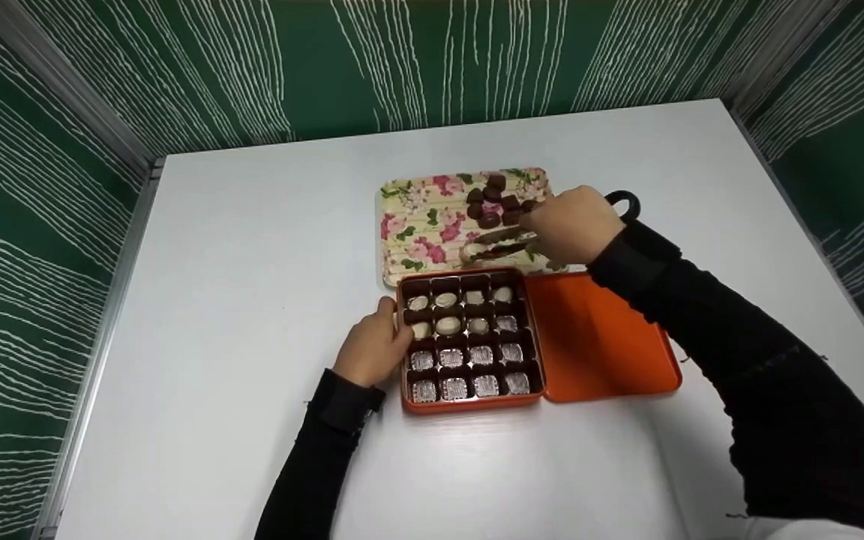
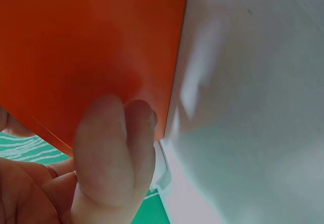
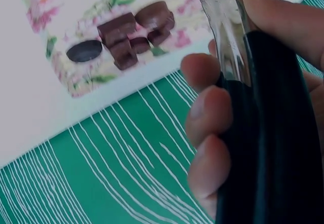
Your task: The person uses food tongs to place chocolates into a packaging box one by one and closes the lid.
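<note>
My right hand grips black-handled metal tongs above the floral tray's right side. Their tips point left in the head view, with a white chocolate at the end, over the tray's front part. With the thumb over the rim and fingers against the outer wall, my left hand holds the left side of an orange box. Inside is a dark divided insert; white chocolates fill its back row and part of the second. The other cups show bare clear plastic.
The floral tray lies behind the box, with several dark chocolates grouped at its back right. An orange lid lies flat against the box's right side. Green walls with white streaks border the white table.
</note>
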